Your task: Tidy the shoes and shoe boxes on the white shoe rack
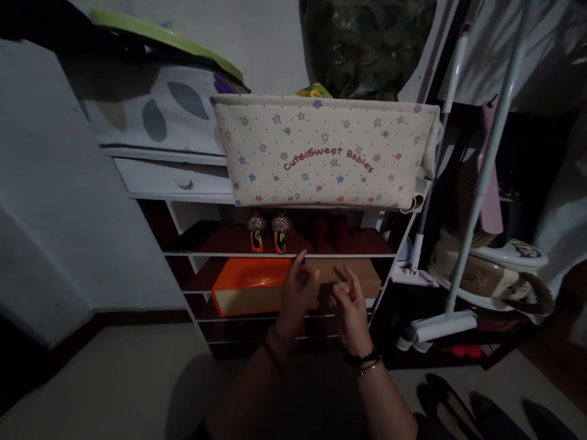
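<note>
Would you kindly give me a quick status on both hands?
Left hand and right hand raised together, empty. Orange box and brown box shelved just beyond. Star-print fabric bin overhead.

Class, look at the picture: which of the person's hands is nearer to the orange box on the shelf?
Left. The left hand is raised just beside the right end of the orange box, while the right hand is farther right, in front of the brown box.

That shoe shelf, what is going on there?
A person's left hand and right hand are raised close together in front of a white wire shoe shelf. Whether the fingers hold anything is too dim to tell. Behind them lie an orange box and a tan box. A cream star-printed fabric basket sits on top.
</note>
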`<action>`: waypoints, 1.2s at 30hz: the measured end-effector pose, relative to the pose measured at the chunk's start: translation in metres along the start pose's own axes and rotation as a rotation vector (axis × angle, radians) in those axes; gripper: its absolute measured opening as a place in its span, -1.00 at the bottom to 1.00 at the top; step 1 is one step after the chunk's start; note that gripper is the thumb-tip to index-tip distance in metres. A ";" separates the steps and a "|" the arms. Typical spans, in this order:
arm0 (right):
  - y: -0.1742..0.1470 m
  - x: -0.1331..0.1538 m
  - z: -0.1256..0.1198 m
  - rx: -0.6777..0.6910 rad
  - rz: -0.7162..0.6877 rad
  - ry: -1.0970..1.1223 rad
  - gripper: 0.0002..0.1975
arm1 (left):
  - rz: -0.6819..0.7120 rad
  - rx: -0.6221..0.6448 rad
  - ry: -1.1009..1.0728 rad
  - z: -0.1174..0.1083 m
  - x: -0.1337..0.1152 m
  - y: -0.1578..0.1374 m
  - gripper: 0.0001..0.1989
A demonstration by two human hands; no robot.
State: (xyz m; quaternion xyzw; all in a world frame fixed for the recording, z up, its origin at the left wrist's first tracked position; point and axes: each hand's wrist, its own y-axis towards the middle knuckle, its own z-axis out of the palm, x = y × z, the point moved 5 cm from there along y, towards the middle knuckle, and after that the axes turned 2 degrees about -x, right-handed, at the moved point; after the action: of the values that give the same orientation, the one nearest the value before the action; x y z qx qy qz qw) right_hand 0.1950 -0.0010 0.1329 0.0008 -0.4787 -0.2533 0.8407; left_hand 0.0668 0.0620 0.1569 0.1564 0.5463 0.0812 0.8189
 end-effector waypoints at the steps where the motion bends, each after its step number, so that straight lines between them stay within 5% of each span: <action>1: -0.013 -0.006 0.004 0.033 0.090 0.111 -0.27 | -0.102 0.042 -0.147 0.000 -0.001 -0.013 -0.22; 4: -0.033 -0.008 0.019 0.149 0.253 0.332 -0.14 | -0.280 0.179 -0.443 0.001 -0.012 -0.041 0.02; 7: -0.040 0.018 0.037 0.286 0.277 0.404 -0.01 | -0.298 0.287 -0.512 -0.002 -0.039 -0.056 0.11; 12: -0.067 0.082 0.063 0.535 0.124 0.344 0.23 | -0.150 0.613 -0.562 -0.002 -0.101 -0.088 0.18; 16: -0.095 0.099 0.065 0.642 0.006 0.306 0.29 | 0.028 0.832 -0.638 -0.005 -0.130 -0.114 0.16; 25: -0.117 0.099 0.055 0.714 -0.049 0.309 0.19 | 0.100 0.829 -0.602 -0.014 -0.141 -0.129 0.15; 36: -0.116 0.100 0.046 0.662 -0.078 0.210 0.03 | 0.008 0.765 -0.564 -0.024 -0.138 -0.141 0.07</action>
State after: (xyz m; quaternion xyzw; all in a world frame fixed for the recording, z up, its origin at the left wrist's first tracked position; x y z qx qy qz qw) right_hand 0.1504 -0.1341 0.2099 0.3178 -0.4456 -0.1149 0.8290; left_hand -0.0149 -0.1086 0.2195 0.4647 0.2927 -0.1682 0.8186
